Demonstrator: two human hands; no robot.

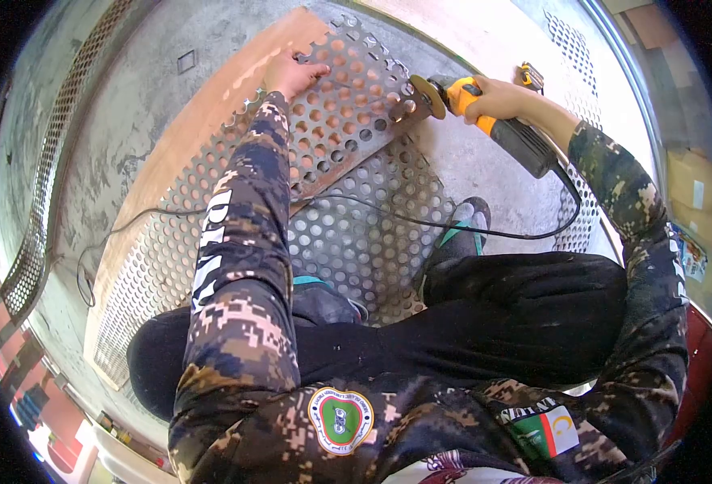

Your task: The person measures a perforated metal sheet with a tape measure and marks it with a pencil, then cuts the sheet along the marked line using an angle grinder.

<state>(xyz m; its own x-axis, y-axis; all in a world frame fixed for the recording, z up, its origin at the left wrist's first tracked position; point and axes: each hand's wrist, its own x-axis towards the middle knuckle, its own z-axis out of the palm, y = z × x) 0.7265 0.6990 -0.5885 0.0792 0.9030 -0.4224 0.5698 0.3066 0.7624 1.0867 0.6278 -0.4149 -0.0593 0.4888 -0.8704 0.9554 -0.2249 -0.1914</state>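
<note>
A perforated metal sheet (pixel 336 121) lies over a reddish-brown board (pixel 247 68) on the floor. Near the upper edge of the sheet is my left hand (pixel 293 74), its fingers bent and pressed onto the metal, gripping it. My right hand (pixel 497 101) is wrapped round a yellow and black angle grinder (pixel 521 145). The grinder's disc (pixel 428 97) is at the right edge of the sheet; whether it touches the metal cannot be made out. A second stretch of perforated metal (pixel 372 234) lies below, between my feet.
The grinder's black cable (pixel 380 211) runs across the sheets to the left. A yellow and black tape measure (pixel 529 77) lies at the upper right. A long perforated strip (pixel 53 153) curves along the left, and my shoes (pixel 473 216) stand on the metal.
</note>
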